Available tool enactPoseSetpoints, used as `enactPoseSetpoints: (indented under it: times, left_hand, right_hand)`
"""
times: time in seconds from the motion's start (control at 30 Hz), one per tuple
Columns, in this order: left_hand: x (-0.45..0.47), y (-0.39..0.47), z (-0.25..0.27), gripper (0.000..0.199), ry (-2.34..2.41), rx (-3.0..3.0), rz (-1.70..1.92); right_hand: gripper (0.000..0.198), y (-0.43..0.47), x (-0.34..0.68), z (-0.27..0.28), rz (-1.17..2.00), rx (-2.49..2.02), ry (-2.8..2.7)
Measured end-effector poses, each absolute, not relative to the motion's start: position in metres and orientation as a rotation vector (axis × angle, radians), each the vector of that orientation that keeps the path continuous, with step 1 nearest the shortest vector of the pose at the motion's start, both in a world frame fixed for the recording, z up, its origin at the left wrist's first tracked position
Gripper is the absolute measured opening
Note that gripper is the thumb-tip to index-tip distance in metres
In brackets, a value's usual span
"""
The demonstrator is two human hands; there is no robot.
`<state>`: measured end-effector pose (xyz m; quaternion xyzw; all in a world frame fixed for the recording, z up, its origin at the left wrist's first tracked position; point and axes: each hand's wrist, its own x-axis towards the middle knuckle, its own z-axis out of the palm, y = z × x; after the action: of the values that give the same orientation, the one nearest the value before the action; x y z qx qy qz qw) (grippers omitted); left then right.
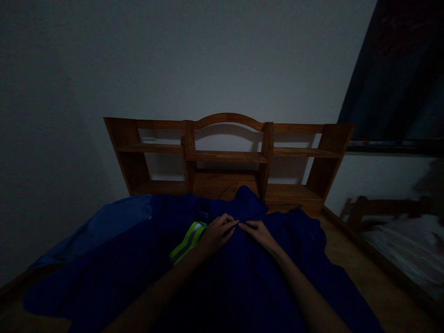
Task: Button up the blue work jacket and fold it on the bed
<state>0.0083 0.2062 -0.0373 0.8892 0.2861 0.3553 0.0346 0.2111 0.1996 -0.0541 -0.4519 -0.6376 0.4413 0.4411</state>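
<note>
Left hand (219, 230) and right hand (259, 235) pinch the dark-blue fabric garment (237, 273) near its top; probably soft, floppy, easiest held by edges.

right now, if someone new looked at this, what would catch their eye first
Probably the yellow-green band with its grey stripe, the brightest thing in this dim room, beside the left grip. Next, the left grip and right grip, fingertips nearly meeting at the dark blue cloth. Beyond them, the wooden shelf stands against the pale wall.
</note>
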Motion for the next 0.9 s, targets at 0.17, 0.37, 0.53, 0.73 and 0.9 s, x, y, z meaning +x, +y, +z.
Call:
enactPoseSetpoints:
  times: [0.17,0.37,0.53,0.73,0.9]
  left_hand:
    - [0.0088,0.207,-0.0391,0.029,0.942,2.713,1.137]
    - [0.0103,0.2055,-0.0375,0.024,0.928,2.616,1.142]
    - [0.0108,0.2044,-0.0359,0.022,0.921,2.566,1.158]
    - [0.0118,0.2036,-0.0342,0.021,0.909,2.507,1.163]
    - [0.0126,0.2016,-0.0319,0.02,0.905,2.445,1.179]
  right_hand:
    - [0.045,0.1981,0.2093,-0.0532,1.074,-1.146,-1.58]
    - [0.047,0.1988,0.2087,-0.0549,1.053,-1.144,-1.618]
    - [0.046,0.1975,0.209,-0.054,1.044,-1.142,-1.662]
    - [0.042,0.1969,0.209,-0.0563,0.997,-1.143,-1.687]
    - [0.045,0.1976,0.2085,-0.0598,0.953,-1.155,-1.661]
